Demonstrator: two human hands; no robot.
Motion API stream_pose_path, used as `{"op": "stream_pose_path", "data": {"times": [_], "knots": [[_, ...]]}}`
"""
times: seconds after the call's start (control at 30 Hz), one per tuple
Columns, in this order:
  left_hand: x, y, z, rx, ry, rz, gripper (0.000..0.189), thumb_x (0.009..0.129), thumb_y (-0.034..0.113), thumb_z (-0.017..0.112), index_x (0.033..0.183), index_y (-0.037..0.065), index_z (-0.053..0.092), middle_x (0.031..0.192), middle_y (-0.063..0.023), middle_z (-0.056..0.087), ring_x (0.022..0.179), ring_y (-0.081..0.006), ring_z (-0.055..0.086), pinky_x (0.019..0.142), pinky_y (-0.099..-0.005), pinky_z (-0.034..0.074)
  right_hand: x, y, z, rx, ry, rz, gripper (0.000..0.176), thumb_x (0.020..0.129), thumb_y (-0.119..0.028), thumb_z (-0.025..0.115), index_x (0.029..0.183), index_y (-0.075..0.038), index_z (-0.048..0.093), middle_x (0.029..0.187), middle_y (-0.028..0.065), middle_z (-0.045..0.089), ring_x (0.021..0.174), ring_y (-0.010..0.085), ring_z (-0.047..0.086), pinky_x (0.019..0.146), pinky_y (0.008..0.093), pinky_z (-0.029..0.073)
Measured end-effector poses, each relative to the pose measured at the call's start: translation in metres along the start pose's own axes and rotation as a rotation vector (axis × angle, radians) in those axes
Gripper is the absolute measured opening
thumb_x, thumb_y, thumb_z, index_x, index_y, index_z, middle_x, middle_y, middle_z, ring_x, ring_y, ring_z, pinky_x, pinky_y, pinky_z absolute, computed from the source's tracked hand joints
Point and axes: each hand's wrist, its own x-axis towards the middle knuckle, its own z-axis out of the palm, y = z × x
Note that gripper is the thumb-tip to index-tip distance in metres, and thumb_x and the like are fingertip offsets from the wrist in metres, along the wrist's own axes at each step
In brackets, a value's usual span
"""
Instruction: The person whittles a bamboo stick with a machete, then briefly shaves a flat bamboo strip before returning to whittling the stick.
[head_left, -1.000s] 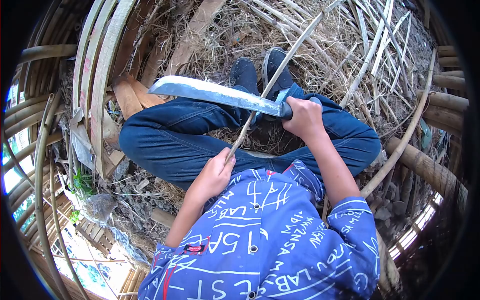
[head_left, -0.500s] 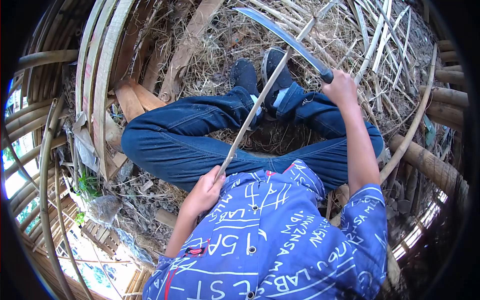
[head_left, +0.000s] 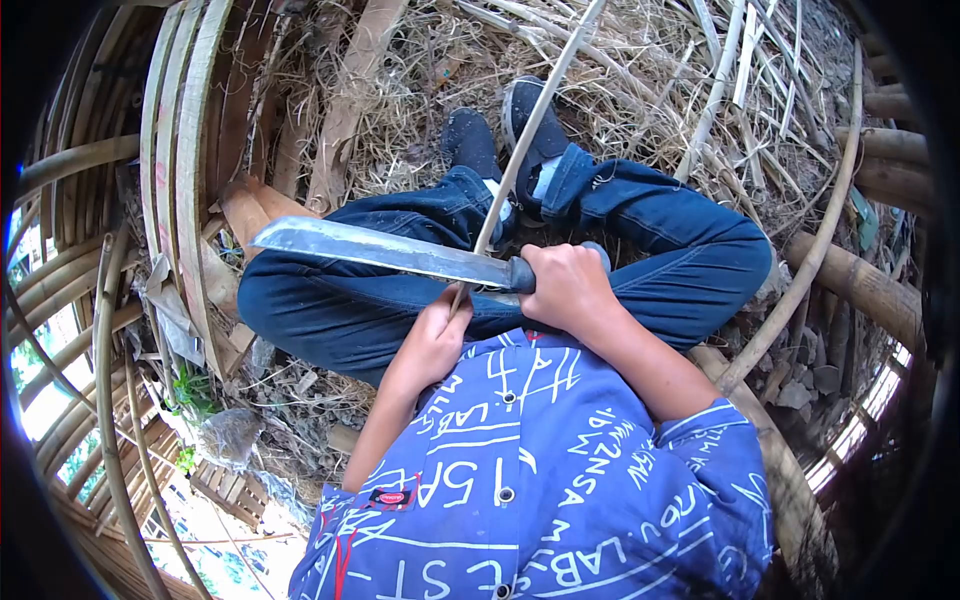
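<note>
My right hand [head_left: 568, 285] is closed round the dark handle of a machete [head_left: 385, 252], whose broad blade points left above my crossed legs. Just below the blade, my left hand [head_left: 435, 335] grips the near end of a long, thin bamboo strip [head_left: 535, 125]. From there the strip slants up and away past my shoes. The blade crosses over the strip close to my left fingers and hides a short piece of it.
I sit cross-legged on ground strewn with dry shavings [head_left: 420, 85]. Wooden slats [head_left: 185, 130] stand on the left beside a plank [head_left: 355, 100]. Bamboo poles [head_left: 860, 275] lie on the right, and a bamboo lattice [head_left: 75, 290] rises at far left.
My right hand has brought the machete from the strip's far part down toward me, its blade now near my left hand. My left hand has shifted slightly forward and right.
</note>
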Motion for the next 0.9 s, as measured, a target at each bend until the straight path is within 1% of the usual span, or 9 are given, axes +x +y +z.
{"op": "stream_pose_path", "data": {"times": [0.07,0.13,0.23,0.3,0.37,0.4,0.53,0.8,0.9], "knots": [[-0.004,0.004,0.0,0.066,0.01,0.018,0.021,0.099,0.016,0.047,0.101,-0.004,0.051,0.079,-0.0175,0.056,0.074,-0.0221,0.052,0.075,-0.0371,0.045,0.005,0.005,-0.002,-0.07,0.011,-0.012,0.024,0.064,-0.022,0.071,0.08,-0.005,0.064,0.075,0.0195,0.068,0.072,0.0357,0.069,0.065,0.0454,0.054],[-0.01,0.002,0.0,0.118,0.011,0.02,0.021,0.1,0.018,0.047,0.096,-0.003,0.049,0.073,-0.0187,0.052,0.068,-0.0217,0.05,0.067,-0.0384,0.044,0.015,0.02,-0.013,-0.169,0.064,0.085,0.025,0.065,-0.023,0.071,0.083,-0.006,0.066,0.077,0.0174,0.069,0.074,0.0351,0.069,0.068,0.0459,0.055],[-0.02,0.005,0.002,0.049,0.003,0.024,0.022,0.1,0.018,0.047,0.096,-0.003,0.048,0.072,-0.0181,0.051,0.067,-0.0215,0.049,0.066,-0.0381,0.043,0.039,0.065,-0.028,-0.225,0.232,0.211,0.023,0.067,-0.025,0.071,0.083,-0.008,0.067,0.079,0.0162,0.069,0.076,0.0351,0.069,0.071,0.0471,0.054],[-0.021,0.004,0.0,0.054,-0.024,0.009,0.022,0.1,0.018,0.046,0.096,-0.004,0.048,0.073,-0.0189,0.052,0.067,-0.0233,0.049,0.067,-0.0381,0.044,0.052,0.083,-0.042,-0.2,0.253,0.186,0.022,0.068,-0.025,0.07,0.082,-0.009,0.067,0.079,0.0153,0.069,0.079,0.0347,0.069,0.072,0.0466,0.054],[-0.021,0.004,0.0,0.06,0.029,0.076,0.022,0.1,0.017,0.046,0.095,-0.004,0.048,0.074,-0.0195,0.053,0.068,-0.0244,0.049,0.069,-0.0379,0.044,0.062,0.082,-0.048,-0.255,0.246,0.153,0.022,0.068,-0.026,0.071,0.082,-0.009,0.066,0.079,0.0151,0.069,0.079,0.0346,0.068,0.072,0.0464,0.054],[-0.023,0.003,-0.003,0.043,0.021,0.013,0.021,0.1,0.017,0.046,0.094,-0.004,0.048,0.075,-0.0206,0.054,0.068,-0.0262,0.05,0.07,-0.0382,0.044,0.064,0.081,-0.05,-0.305,0.237,0.13,0.022,0.068,-0.026,0.071,0.081,-0.009,0.066,0.079,0.0149,0.069,0.079,0.0345,0.068,0.072,0.0462,0.054],[-0.029,0.001,-0.007,0.053,0.04,-0.001,0.02,0.1,0.017,0.046,0.095,-0.003,0.048,0.075,-0.0205,0.054,0.068,-0.0264,0.051,0.07,-0.0383,0.044,0.07,0.081,-0.044,-0.334,0.219,0.104,0.023,0.066,-0.028,0.072,0.079,-0.01,0.065,0.076,0.014,0.068,0.076,0.0344,0.068,0.07,0.0461,0.054],[-0.037,0.001,-0.012,0.052,0.008,-0.061,0.019,0.099,0.016,0.046,0.096,-0.002,0.049,0.072,-0.0176,0.052,0.067,-0.0226,0.049,0.068,-0.0366,0.043,0.073,0.085,-0.042,-0.326,0.25,0.04,0.024,0.065,-0.028,0.072,0.079,-0.01,0.064,0.075,0.0134,0.068,0.075,0.0346,0.068,0.069,0.0459,0.054],[-0.045,-0.01,-0.012,0.025,-0.003,-0.068,0.018,0.099,0.016,0.046,0.097,-0.002,0.049,0.073,-0.0166,0.052,0.068,-0.0207,0.049,0.068,-0.0351,0.043,0.078,0.093,-0.053,-0.362,0.253,0.175,0.023,0.071,-0.027,0.069,0.088,-0.012,0.068,0.083,0.0153,0.07,0.081,0.0352,0.069,0.074,0.0444,0.055]]}}
